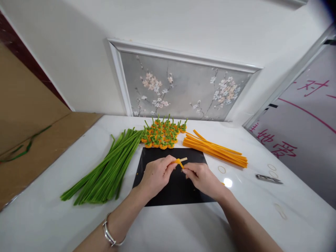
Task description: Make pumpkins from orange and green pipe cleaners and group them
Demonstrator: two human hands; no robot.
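Observation:
Over the black mat (168,192), my left hand (157,173) pinches an orange pipe cleaner (178,161) and a thin pale stick (183,159) whose end points right. The pipe cleaner is looped around the stick. Its free end runs down to my right hand (201,176), whose fingertips are closed on it. Behind the mat stand several small orange pieces with green tops (162,134). A bundle of orange pipe cleaners (215,150) lies to the right, and a pile of green pipe cleaners (110,171) to the left.
Small scissors or snips (268,179) lie at the right on the white table (183,227), near thin rubber bands (222,169). Brown cardboard (52,150) is at the far left. A wall with a framed flower panel (183,84) rises behind; a whiteboard (301,122) stands at the right.

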